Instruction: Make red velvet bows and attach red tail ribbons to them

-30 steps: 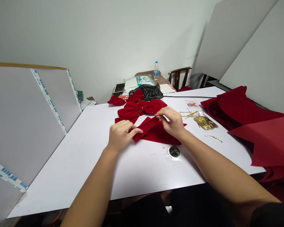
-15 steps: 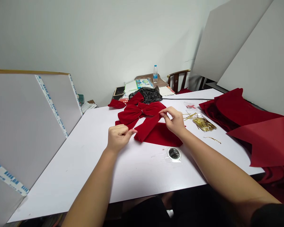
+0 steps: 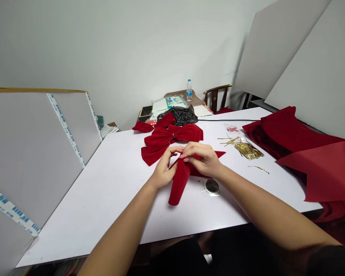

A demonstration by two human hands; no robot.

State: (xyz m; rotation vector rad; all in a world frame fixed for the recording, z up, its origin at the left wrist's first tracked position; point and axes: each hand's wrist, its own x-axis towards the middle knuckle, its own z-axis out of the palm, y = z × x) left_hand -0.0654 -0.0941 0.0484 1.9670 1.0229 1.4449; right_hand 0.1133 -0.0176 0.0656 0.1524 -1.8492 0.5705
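Note:
A red velvet strip (image 3: pixel 179 183) hangs from both hands, gathered at its upper part, one tail pointing toward me. My left hand (image 3: pixel 167 168) pinches it from the left. From the right, my right hand (image 3: pixel 202 158) closes its fingertips on the same gathered spot. Behind and under the right hand lies another red velvet piece (image 3: pixel 200 172), flat on the table and partly covered. Just beyond the hands are finished red velvet bows (image 3: pixel 174 136) with small shiny centres. In front of the right hand sits a round dark disc with a silver rim (image 3: pixel 212 186).
Gold twist ties (image 3: pixel 248 150) lie right of the hands, with one loose gold tie (image 3: pixel 258 168) nearer. A pile of red velvet (image 3: pixel 313 153) covers the right side. A black plastic bag (image 3: pixel 179 115) and a water bottle (image 3: pixel 189 90) stand behind. White panels (image 3: pixel 40 153) border the left.
My hands have come together. The velvet strip, stretched diagonally between them before, is now gathered between the fingers with its tail hanging toward me.

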